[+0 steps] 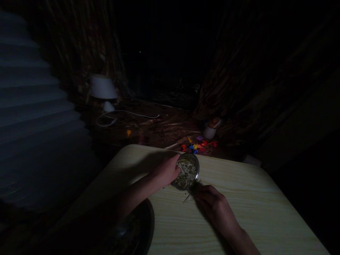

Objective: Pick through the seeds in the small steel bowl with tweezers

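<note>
A small round metal bowl (pixel 196 165) holding a greenish chopped mix stands near the far edge of a pale wooden table (pixel 239 209). My left hand (pixel 167 171) rests against the bowl's left rim, its fingers on or in the mix. My right hand (pixel 211 202) lies on the table just below the bowl, fingers pinched around a thin pale stalk (pixel 186 198) that pokes out to the left. The room is very dark, so fine detail is lost.
A dark round pan or plate (pixel 138 226) sits at the table's near left. Beyond the table, the floor holds small coloured toys (pixel 198 146), a white cup (pixel 209 131), a white lamp (pixel 102 88) and its cable (pixel 127 114).
</note>
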Available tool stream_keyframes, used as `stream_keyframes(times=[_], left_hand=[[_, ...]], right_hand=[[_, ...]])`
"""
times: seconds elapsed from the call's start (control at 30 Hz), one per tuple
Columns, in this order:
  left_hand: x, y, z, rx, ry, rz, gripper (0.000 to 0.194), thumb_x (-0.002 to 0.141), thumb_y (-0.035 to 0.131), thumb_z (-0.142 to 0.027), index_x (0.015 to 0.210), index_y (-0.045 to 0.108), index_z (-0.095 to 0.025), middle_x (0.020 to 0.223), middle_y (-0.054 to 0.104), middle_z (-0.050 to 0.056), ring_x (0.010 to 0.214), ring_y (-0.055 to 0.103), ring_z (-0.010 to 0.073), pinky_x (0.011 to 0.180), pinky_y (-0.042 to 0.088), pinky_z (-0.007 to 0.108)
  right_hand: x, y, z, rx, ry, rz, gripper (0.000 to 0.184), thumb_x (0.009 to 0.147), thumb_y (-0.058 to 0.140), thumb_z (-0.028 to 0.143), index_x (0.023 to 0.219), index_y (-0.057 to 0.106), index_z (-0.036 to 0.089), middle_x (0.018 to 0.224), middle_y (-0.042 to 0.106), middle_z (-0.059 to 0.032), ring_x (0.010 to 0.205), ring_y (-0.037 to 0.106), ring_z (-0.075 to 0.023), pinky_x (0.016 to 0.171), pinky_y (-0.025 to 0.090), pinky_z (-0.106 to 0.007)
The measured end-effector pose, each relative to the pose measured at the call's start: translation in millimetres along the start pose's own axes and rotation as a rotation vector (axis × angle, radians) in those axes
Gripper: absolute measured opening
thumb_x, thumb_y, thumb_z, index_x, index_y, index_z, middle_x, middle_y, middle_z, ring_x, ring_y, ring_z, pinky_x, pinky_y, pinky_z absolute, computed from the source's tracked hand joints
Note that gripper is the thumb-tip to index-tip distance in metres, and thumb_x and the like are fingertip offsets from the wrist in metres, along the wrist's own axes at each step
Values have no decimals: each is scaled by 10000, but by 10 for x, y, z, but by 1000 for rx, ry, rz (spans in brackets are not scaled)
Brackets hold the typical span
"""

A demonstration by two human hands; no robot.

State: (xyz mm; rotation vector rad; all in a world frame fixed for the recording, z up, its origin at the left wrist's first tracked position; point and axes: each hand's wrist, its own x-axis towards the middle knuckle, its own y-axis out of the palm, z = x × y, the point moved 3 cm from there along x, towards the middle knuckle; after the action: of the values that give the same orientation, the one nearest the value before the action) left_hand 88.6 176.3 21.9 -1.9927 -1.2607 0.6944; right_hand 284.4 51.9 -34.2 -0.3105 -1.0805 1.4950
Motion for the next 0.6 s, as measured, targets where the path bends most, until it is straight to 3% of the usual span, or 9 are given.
stream_keyframes(times=[0.27,0.4,0.53,0.6], left_hand=[[73,91,175,-245,-48,50,343,858,464,-201,1199,497,-213,757,597,5,463,566,185,302,370,193],[78,59,215,-323,-94,102,453,889,446,-148,1340,425,-179,689,574,17,476,569,200,318,395,201],[35,-79,254,-441,-175,121,366,898,438,-118,1263,430,-128,755,599,61,494,584,225,328,424,222],[2,-147,300,-464,-215,177,329,924,359,-163,1250,390,-134,619,569,69,501,587,249,361,441,223]], right_hand=[[-2,-23,-5,-9,-20,-38,177,970,584,194,1057,735,225,1018,685,-80,899,694,-190,806,580,-281],[-10,-68,59,-26,-32,-28,181,982,568,203,1076,722,213,1024,691,-87,907,693,-190,818,576,-287],[-36,-278,100,-15,-33,-36,169,988,560,229,1052,716,216,989,698,-83,879,693,-192,791,574,-291],[8,-455,46,-24,-15,-66,168,987,558,239,1030,719,218,973,707,-83,877,696,-196,772,567,-285]])
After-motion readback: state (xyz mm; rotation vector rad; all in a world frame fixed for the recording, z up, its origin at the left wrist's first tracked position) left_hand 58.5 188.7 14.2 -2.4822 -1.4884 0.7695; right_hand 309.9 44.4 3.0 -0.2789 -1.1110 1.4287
